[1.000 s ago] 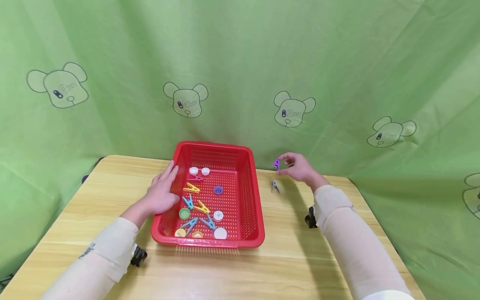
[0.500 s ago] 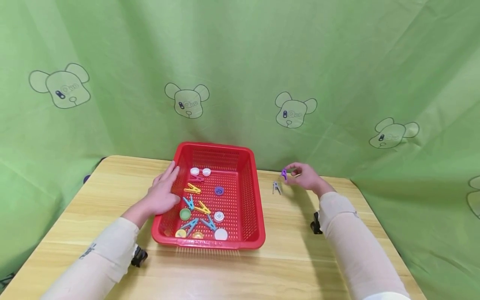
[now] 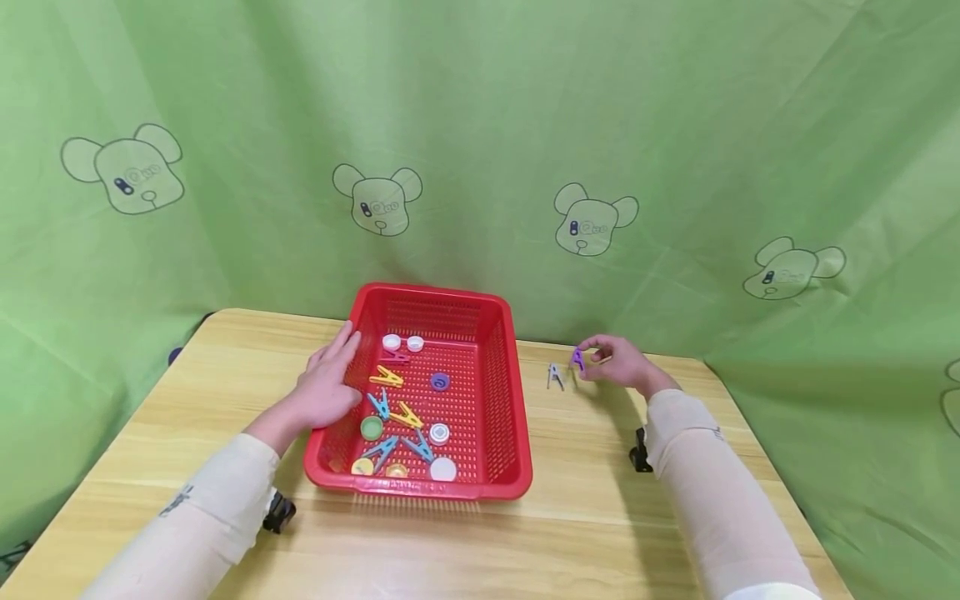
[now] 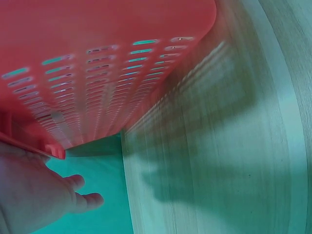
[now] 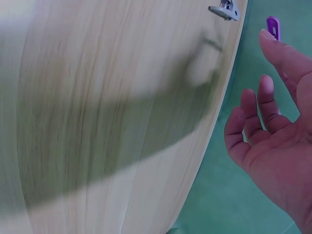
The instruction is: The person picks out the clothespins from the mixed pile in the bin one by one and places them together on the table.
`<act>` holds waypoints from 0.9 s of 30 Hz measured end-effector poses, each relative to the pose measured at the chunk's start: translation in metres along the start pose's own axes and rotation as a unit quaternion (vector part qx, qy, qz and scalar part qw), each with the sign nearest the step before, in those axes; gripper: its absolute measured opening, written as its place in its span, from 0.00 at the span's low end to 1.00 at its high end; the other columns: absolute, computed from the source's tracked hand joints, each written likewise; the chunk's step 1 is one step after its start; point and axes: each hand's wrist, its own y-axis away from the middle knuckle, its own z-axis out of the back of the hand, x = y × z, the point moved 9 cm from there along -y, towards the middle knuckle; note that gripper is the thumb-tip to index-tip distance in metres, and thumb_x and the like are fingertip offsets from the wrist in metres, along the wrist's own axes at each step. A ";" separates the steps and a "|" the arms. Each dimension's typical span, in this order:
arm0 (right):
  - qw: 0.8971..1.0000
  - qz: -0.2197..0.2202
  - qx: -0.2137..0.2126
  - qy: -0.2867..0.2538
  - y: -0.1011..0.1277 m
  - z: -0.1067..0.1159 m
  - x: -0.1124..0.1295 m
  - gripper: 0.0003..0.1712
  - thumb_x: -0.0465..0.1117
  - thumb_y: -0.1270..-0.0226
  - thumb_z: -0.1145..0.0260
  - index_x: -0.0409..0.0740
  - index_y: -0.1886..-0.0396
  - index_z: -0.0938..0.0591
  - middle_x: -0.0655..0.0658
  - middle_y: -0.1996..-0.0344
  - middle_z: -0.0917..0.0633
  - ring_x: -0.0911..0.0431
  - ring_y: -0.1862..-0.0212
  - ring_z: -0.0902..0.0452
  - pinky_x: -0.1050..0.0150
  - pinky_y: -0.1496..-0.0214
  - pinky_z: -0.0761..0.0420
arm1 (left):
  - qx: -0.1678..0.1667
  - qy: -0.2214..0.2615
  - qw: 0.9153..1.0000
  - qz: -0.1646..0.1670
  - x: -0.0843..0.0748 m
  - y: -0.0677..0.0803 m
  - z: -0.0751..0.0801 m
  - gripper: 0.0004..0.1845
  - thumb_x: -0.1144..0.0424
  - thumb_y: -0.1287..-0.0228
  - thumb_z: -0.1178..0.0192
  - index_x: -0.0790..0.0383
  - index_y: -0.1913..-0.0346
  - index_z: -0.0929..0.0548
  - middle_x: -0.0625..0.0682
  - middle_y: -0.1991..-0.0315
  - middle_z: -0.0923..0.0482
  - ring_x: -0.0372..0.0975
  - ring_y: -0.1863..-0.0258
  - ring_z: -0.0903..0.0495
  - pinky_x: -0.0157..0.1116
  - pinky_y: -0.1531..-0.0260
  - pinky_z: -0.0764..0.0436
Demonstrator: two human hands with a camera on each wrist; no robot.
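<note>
Right hand (image 3: 618, 364), by which a purple clip (image 3: 577, 359) is pinched low over the counter (image 3: 585, 517), could let it be dropped onto the grey clip (image 3: 554, 376) if loosened early.

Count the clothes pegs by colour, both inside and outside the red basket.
Blue plastic clothes pegs: 3
Yellow plastic clothes pegs: 2
Pink plastic clothes peg: 1
Grey plastic clothes peg: 1
Purple plastic clothes peg: 1
Total: 8
</note>
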 end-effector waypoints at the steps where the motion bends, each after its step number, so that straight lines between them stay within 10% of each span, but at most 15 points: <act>1: 1.000 0.000 0.000 -0.002 0.000 0.000 -0.002 0.33 0.35 0.44 0.24 0.35 0.38 0.24 0.28 0.48 0.26 0.38 0.45 0.31 0.54 0.50 0.26 | 0.000 -0.001 1.000 0.000 0.000 0.000 0.000 0.51 0.72 0.47 0.39 0.67 0.21 0.53 0.52 0.19 0.69 0.64 0.26 0.61 0.72 0.38 0.50; 27: 0.999 -0.010 0.032 0.011 -0.013 -0.010 -0.038 0.30 0.30 0.50 0.22 0.33 0.45 0.21 0.32 0.59 0.24 0.50 0.60 0.30 0.59 0.59 0.26 | -0.004 -0.007 1.000 0.002 0.002 -0.003 0.000 0.51 0.73 0.48 0.39 0.67 0.21 0.52 0.53 0.19 0.67 0.63 0.26 0.59 0.71 0.38 0.49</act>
